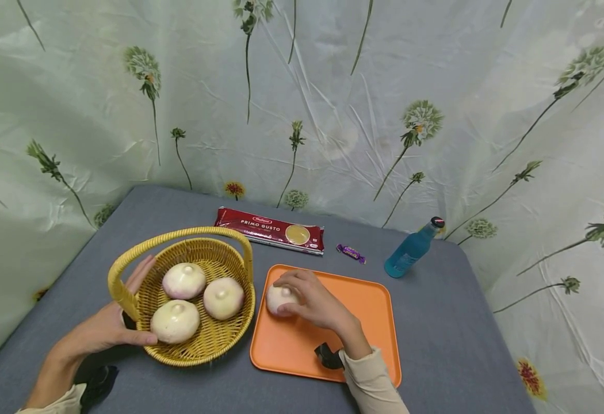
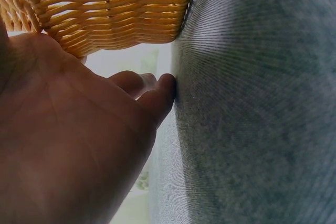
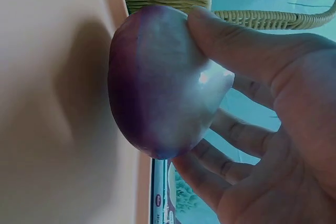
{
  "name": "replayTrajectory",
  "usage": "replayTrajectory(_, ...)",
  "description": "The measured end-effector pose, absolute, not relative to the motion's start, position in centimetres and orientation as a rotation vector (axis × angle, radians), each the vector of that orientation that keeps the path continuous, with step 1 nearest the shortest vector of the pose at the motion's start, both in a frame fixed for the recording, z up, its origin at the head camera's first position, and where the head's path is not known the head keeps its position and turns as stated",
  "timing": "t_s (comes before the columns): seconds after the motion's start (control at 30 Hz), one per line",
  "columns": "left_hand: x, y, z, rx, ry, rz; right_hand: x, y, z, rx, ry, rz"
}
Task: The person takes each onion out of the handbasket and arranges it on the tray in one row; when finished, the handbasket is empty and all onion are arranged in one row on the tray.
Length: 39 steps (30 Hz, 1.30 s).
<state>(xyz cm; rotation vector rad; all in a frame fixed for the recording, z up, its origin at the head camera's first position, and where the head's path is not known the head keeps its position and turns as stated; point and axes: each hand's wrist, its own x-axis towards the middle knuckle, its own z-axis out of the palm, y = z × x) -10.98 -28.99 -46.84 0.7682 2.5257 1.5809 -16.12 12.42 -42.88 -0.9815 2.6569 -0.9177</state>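
head view: right hand (image 1: 312, 296) grips bulb (image 1: 278, 299), left hand (image 1: 100, 329) spreads beside basket (image 1: 213, 333), packet (image 1: 270, 230) reads "primo gusto".

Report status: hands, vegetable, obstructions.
Right hand grips purple-white vegetable over orange tray. Left hand beside yellow basket. Possible obstruction: upright basket handle.

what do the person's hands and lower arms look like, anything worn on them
The left hand and right hand are bare, without gloves. The right sleeve is cream, with a wrinkled cuff; the left sleeve, also cream, shows only partly. The left black fitting and right black fitting, one near each wrist, are too dark for detail.
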Motion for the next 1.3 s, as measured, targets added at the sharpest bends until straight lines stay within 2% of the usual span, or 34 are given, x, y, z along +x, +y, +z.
replayTrajectory(1.3,-10.86,-28.97,-46.71,0.794,2.513,1.596,-15.72,11.46,-43.23,-1.014,2.663,-0.822)
